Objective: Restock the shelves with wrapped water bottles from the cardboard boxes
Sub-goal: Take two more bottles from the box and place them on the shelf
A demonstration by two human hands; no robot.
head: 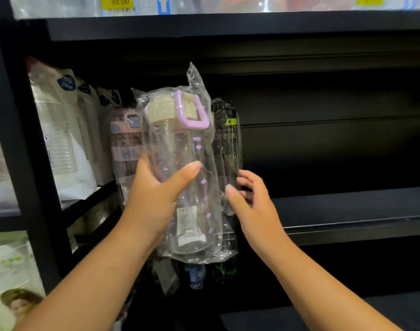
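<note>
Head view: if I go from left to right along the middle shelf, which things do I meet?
White printed pouches, pink wrapped bottle, clear wrapped bottle with cream lid and lilac handle gripped by the left hand, dark wrapped bottle with green mark, black shelf board.

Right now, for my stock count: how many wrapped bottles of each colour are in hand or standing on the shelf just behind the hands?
Clear bottle, held in the left hand: 1
Pink bottle: 1
Black bottle: 1
Total: 3
</note>
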